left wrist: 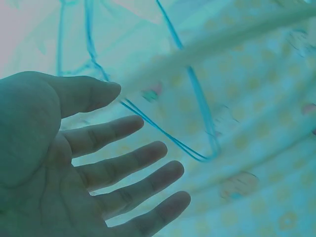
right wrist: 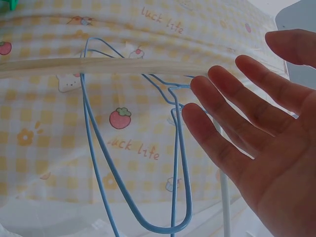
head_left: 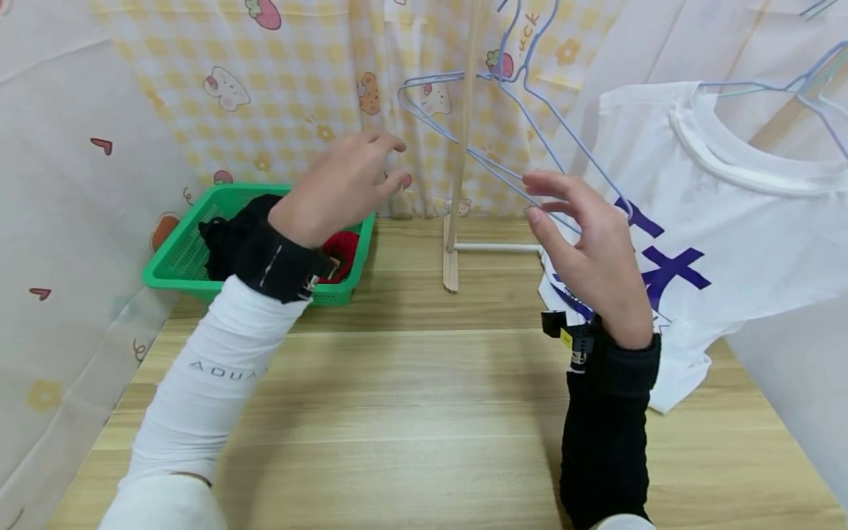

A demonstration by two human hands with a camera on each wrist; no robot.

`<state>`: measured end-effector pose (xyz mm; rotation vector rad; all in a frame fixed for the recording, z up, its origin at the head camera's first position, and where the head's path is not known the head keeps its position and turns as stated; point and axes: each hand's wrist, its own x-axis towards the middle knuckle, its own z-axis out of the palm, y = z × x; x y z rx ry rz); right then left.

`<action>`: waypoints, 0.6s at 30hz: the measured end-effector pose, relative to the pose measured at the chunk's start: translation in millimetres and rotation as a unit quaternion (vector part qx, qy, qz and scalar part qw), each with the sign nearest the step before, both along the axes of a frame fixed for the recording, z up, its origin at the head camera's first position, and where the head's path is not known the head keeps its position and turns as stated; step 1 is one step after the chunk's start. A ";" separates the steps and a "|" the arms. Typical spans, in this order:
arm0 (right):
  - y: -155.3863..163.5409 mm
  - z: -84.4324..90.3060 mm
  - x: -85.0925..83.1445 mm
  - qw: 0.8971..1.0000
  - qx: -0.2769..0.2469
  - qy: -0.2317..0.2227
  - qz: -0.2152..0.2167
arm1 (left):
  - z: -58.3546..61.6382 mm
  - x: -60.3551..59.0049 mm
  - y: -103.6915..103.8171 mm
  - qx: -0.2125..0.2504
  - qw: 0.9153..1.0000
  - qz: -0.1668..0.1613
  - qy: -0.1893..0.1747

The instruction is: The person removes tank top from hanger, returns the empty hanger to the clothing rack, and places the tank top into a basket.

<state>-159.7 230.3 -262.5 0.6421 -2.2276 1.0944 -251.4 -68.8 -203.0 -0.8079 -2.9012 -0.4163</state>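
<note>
A wooden table (head_left: 424,412) carries a green basket (head_left: 174,263) of clothes at the left and a white T-shirt (head_left: 722,221) hanging at the right. Between them blue hangers (head_left: 490,158) hang by a wooden pole (head_left: 464,140). The left hand (head_left: 341,188) and right hand (head_left: 589,243) hover beside the hangers, fingers spread and relaxed, gripping nothing.

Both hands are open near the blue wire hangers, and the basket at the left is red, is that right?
Not quite. The basket is green, as the head view shows. The left hand and right hand are indeed open near the blue hangers.
</note>
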 end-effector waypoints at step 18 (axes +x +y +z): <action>-4.3 0.3 0.2 0.997 0.062 -0.040 -0.004 | -25.6 69.5 16.5 0.181 0.979 -0.003 0.093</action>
